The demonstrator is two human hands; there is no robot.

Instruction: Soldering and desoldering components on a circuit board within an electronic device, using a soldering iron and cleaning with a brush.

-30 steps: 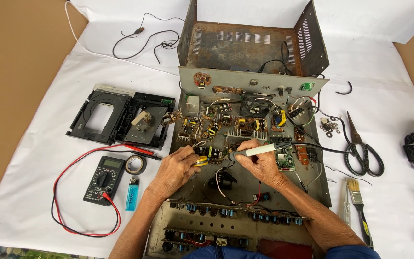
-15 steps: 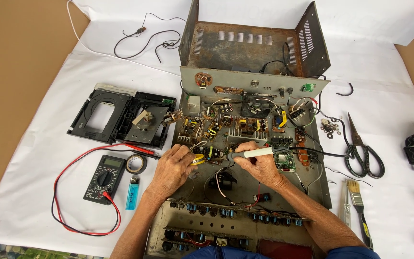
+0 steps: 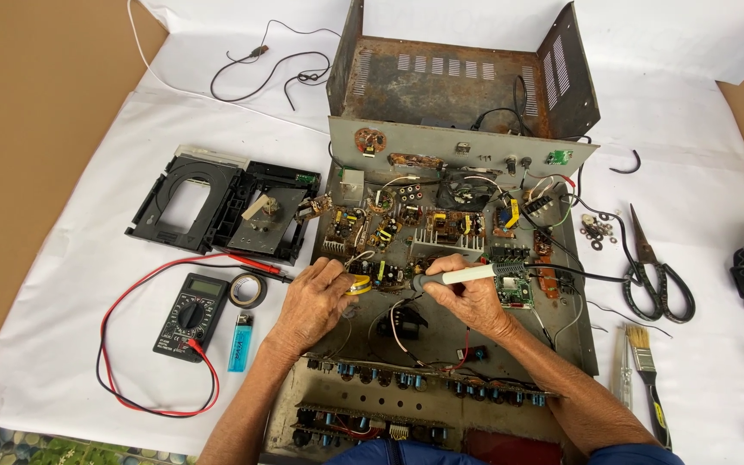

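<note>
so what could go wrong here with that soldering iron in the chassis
1. The left hand rests beside the iron's tip on the circuit board; a slip could burn a finger.
2. The soldering iron in the right hand works among loose wires, so it might scorch insulation.
3. Its black cord trails past the scissors and could snag.

Both forearms enter from bottom edge, angled inward and up. Left hand (image 3: pixel 313 301) palm-down, fingers curled, fingertips pinched together at its upper right. Right hand (image 3: pixel 468 297) knuckles up, grip closed, fingers wrapped. Hands near, not touching.
</note>
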